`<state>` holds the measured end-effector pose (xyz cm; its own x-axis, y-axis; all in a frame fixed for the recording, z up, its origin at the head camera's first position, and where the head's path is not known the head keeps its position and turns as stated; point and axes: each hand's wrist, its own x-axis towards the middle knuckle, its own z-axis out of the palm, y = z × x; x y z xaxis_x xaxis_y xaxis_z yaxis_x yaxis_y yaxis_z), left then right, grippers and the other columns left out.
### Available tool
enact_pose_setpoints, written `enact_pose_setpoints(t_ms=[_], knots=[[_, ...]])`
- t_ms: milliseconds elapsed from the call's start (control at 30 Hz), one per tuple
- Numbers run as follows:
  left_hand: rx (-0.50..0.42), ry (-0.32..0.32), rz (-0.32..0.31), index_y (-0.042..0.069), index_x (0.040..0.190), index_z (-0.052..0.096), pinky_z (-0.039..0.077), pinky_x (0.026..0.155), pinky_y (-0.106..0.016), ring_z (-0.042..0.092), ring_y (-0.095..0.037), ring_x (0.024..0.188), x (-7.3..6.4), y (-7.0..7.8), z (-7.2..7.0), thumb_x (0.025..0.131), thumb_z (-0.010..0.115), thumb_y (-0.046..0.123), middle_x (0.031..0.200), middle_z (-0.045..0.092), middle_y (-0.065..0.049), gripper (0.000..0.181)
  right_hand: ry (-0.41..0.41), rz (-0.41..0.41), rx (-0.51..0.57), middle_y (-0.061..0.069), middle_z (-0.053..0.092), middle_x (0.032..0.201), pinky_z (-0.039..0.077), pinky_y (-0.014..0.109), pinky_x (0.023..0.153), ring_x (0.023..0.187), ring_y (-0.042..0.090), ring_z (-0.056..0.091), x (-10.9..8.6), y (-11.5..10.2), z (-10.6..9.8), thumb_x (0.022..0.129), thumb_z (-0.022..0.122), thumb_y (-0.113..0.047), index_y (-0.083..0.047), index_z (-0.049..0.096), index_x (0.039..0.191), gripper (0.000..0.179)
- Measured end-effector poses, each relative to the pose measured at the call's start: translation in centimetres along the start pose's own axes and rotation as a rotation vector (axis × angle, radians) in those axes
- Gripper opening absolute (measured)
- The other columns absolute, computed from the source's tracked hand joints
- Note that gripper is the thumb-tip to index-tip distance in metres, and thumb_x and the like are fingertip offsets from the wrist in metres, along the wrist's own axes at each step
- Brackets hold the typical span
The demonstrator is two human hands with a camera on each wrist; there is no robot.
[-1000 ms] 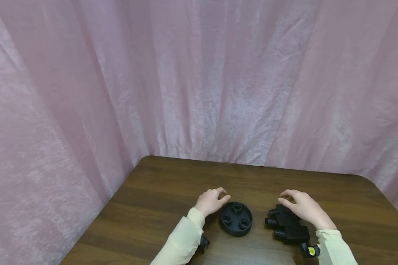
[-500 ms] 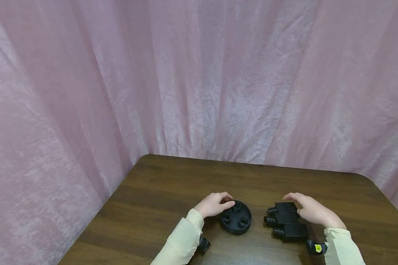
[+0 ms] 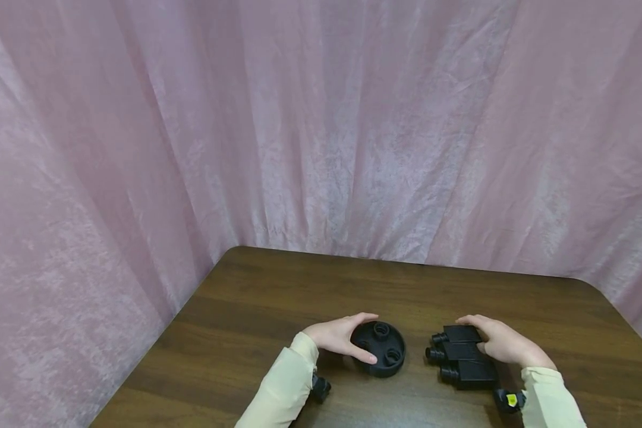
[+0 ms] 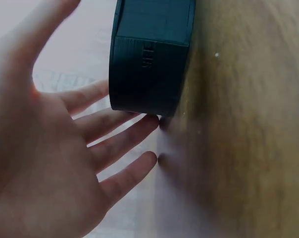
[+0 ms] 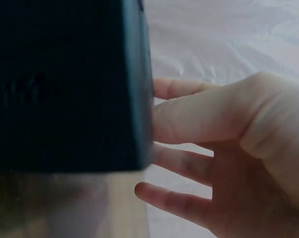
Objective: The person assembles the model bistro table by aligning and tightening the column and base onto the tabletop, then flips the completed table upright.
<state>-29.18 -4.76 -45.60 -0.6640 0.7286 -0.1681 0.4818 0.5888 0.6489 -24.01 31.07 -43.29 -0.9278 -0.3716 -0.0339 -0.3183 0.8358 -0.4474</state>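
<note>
A round black dish-like base point(image 3: 378, 345) with raised ring-shaped threaded sockets lies on the table. My left hand point(image 3: 338, 336) spreads around its left side, thumb over the near rim and fingers along the far side. Its palm stands apart from the base wall in the left wrist view, with the fingers straight and splayed. Farther right, three black rectangular blocks point(image 3: 462, 351) with threaded round necks lie side by side. My right hand point(image 3: 509, 342) is at their right ends, thumb by the middle block and fingers beyond the far one. The block hides its thumb tip in the right wrist view.
The brown wooden table point(image 3: 310, 279) has rounded far corners, and a pink curtain point(image 3: 321, 131) hangs behind it. A black wrist device point(image 3: 508, 400) sits at the right cuff, and another point(image 3: 320, 389) at the left.
My left hand has opened wider around the round base, its thumb moving down to the near rim. The right hand has shifted right, from above the blocks to their right ends.
</note>
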Motion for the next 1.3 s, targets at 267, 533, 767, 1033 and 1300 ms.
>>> enact_pose_setpoints(t_ms=[267, 533, 767, 1033, 1300], knots=[[0.035, 0.003, 0.003, 0.024, 0.154, 0.021, 0.036, 0.108, -0.035, 0.035, -0.016, 0.139, -0.2, 0.3, -0.1, 0.073, 0.083, 0.041, 0.152, 0.036, 0.005, 0.103, -0.005, 0.025, 0.055, 0.019, 0.066, 0.110, 0.048, 0.043, 0.076, 0.097, 0.030, 0.060, 0.3, 0.5, 0.1, 0.078, 0.063, 0.011, -0.004, 0.059, 0.118, 0.043], [0.077, -0.006, -0.018, 0.026, 0.154, 0.018, 0.036, 0.108, -0.038, 0.033, -0.019, 0.139, -0.3, 0.1, 0.0, 0.073, 0.085, 0.038, 0.154, 0.034, 0.003, 0.106, -0.011, 0.044, 0.073, 0.018, 0.066, 0.110, 0.051, 0.043, 0.075, 0.099, 0.032, 0.064, 0.3, 0.4, -0.1, 0.080, 0.065, 0.008, -0.003, 0.060, 0.118, 0.040], [0.117, -0.024, -0.042, 0.028, 0.155, 0.019, 0.034, 0.111, -0.041, 0.029, -0.020, 0.144, -0.4, 0.3, 0.5, 0.075, 0.081, 0.046, 0.157, 0.031, 0.001, 0.102, 0.082, 0.067, -0.014, 0.019, 0.066, 0.113, 0.052, 0.051, 0.075, 0.099, 0.036, 0.065, -0.1, -0.1, -0.3, 0.079, 0.071, 0.001, -0.005, 0.061, 0.118, 0.040], [0.084, -0.026, -0.068, 0.031, 0.154, 0.021, 0.037, 0.108, -0.040, 0.033, -0.018, 0.141, -0.4, 0.4, 0.5, 0.080, 0.074, 0.050, 0.154, 0.034, 0.002, 0.093, 0.222, 0.001, -0.081, 0.018, 0.065, 0.119, 0.050, 0.057, 0.082, 0.108, 0.041, 0.061, -0.4, -1.4, -0.6, 0.084, 0.072, -0.009, -0.004, 0.060, 0.124, 0.042], [0.076, -0.021, -0.077, 0.032, 0.154, 0.022, 0.036, 0.108, -0.042, 0.032, -0.018, 0.142, -0.4, 0.3, 0.5, 0.079, 0.075, 0.050, 0.155, 0.033, 0.002, 0.093, 0.217, -0.121, -0.124, 0.009, 0.064, 0.118, 0.052, 0.049, 0.079, 0.107, 0.033, 0.064, 0.0, -3.7, -1.0, 0.087, 0.070, -0.014, -0.011, 0.060, 0.125, 0.039]])
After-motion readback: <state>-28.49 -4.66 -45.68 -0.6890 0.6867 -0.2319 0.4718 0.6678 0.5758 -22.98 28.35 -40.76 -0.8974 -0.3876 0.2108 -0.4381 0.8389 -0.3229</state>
